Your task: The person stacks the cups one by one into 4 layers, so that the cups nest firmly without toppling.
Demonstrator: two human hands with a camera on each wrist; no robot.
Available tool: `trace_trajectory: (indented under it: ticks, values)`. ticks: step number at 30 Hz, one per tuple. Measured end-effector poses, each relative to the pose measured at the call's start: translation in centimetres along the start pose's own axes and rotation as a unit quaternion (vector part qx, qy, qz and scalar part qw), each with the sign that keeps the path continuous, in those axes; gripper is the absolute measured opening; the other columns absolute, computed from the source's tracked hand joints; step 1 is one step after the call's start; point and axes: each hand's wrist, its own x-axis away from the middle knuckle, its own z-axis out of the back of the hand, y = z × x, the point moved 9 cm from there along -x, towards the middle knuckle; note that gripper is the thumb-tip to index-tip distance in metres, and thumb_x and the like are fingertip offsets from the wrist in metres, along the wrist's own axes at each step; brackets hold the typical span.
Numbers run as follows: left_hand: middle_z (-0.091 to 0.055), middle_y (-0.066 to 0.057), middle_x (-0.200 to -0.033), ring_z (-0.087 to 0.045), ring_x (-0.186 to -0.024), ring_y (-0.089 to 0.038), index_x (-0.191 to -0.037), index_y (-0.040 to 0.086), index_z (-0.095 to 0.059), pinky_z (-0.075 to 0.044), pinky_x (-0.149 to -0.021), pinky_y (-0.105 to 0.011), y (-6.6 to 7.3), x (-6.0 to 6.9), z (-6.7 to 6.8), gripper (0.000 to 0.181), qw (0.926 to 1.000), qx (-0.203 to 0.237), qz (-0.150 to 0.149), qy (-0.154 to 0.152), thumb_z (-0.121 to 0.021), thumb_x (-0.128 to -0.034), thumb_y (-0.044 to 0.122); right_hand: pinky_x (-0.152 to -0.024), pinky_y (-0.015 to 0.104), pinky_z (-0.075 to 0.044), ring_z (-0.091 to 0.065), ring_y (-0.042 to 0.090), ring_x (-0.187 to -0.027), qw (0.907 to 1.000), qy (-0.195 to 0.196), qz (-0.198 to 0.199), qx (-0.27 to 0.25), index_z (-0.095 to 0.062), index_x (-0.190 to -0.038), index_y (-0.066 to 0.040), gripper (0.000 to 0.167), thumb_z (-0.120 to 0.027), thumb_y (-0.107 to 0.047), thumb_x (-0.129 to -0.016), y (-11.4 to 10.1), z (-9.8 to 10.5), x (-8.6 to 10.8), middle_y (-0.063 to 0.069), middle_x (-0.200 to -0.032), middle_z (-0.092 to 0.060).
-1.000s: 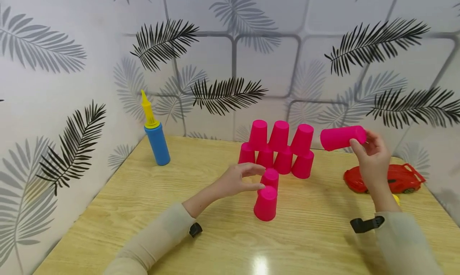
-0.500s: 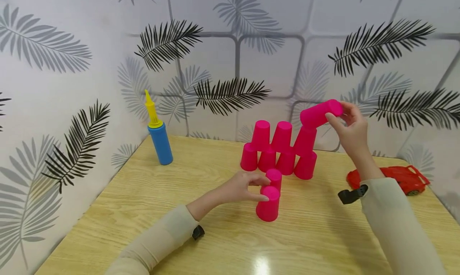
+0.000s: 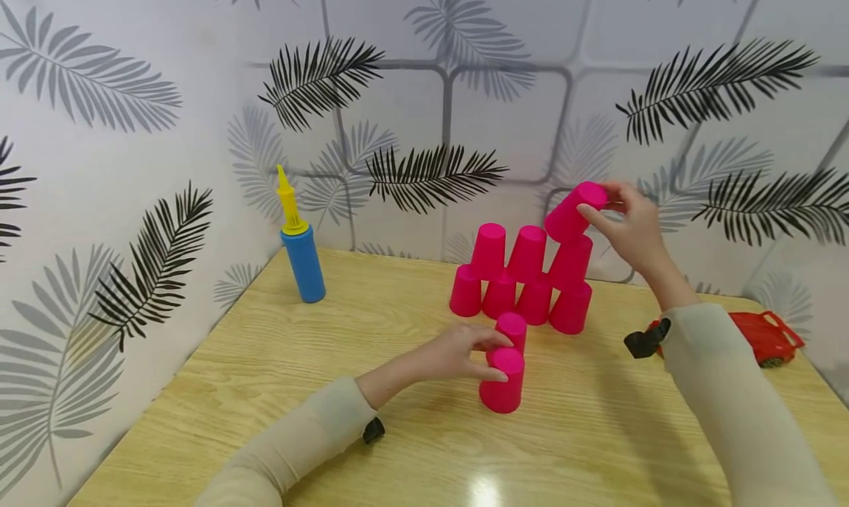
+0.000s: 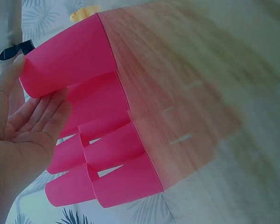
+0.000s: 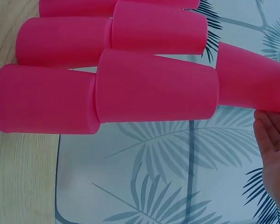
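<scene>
At the far left, upright and well apart from both hands, a blue cylinder with a tapered yellow nozzle (image 3: pixel 303 260). At the right, partly hidden behind the right sleeve (image 3: pixel 723 374), a glossy red toy car (image 3: pixel 763 334). In the left wrist view, a small rounded yellow object (image 4: pixel 84 13), too blurred to identify. Near the wall, a stack of smooth bright pink tapered cups (image 3: pixel 528 255), all mouth down: three in an upper row, set across four below. In front of it, just behind the nearest cup, a lone bright pink tapered cup (image 3: pixel 512 326), also mouth down.

Pinched narrowly between thumb and fingers of the right hand (image 3: pixel 633 227), near the base, a tilted bright pink tapered cup (image 3: pixel 572 214). Mouth low and leaning left, right over the rightmost upper cup; impossible to tell whether touching. Between thumb and fingers of the left hand (image 3: pixel 458 352), gripped near the top, the nearest bright pink cup (image 3: pixel 502 390), upright on its mouth.

Underneath, a pale wood-grain table (image 3: pixel 564 448) with a bright glare spot. Behind, a whitish wall (image 3: pixel 411 21) patterned with black and grey fronds.
</scene>
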Motion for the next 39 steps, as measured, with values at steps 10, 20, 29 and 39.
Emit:
trace_trajectory:
  ticks: [10,20,29,39]
  values:
    - [-0.07,-0.005,-0.12,-0.068,-0.103,-0.015,-0.127,0.008,-0.063,-0.058,-0.091,-0.03,0.0,0.0,-0.2,0.05,0.9999,-0.012,-0.004,-0.003,-0.078,-0.0839,0.029,-0.076,-0.001,-0.042,-0.048,-0.015,-0.089,0.9979,-0.057,-0.016,0.027,-0.055,-0.13,-0.001,0.052,-0.066,-0.036,-0.093,0.3,-1.5,-1.2,0.017,-0.115,-0.062]
    - [-0.071,-0.003,-0.109,-0.066,-0.096,-0.022,-0.127,0.008,-0.063,-0.059,-0.081,-0.033,0.1,0.0,-0.3,0.049,1.0,-0.005,-0.005,-0.007,-0.077,-0.0849,0.029,-0.079,-0.002,-0.038,-0.049,-0.009,-0.092,0.9968,-0.069,-0.029,0.029,-0.055,-0.132,-0.003,0.051,-0.064,-0.036,-0.093,0.1,-2.2,-1.3,0.017,-0.118,-0.062]
    - [-0.07,-0.004,-0.11,-0.066,-0.097,-0.022,-0.127,0.008,-0.062,-0.059,-0.082,-0.035,0.0,0.0,-0.3,0.049,0.9999,-0.002,-0.005,-0.01,-0.077,-0.085,0.028,-0.077,-0.001,-0.038,-0.058,0.018,-0.102,0.9956,-0.078,-0.04,0.033,-0.053,-0.134,-0.003,0.053,-0.063,-0.037,-0.094,0.6,-2.3,-1.4,0.019,-0.12,-0.061]
    - [-0.07,-0.003,-0.113,-0.067,-0.101,-0.019,-0.126,0.009,-0.063,-0.058,-0.089,-0.03,-0.1,0.3,-0.3,0.047,0.9999,-0.001,0.004,-0.015,-0.076,-0.0853,0.028,-0.086,0.002,-0.041,-0.048,-0.005,-0.104,0.9971,-0.055,-0.053,-0.002,-0.046,-0.142,-0.005,0.059,-0.062,-0.037,-0.095,1.4,-1.5,-0.5,0.013,-0.126,-0.057]
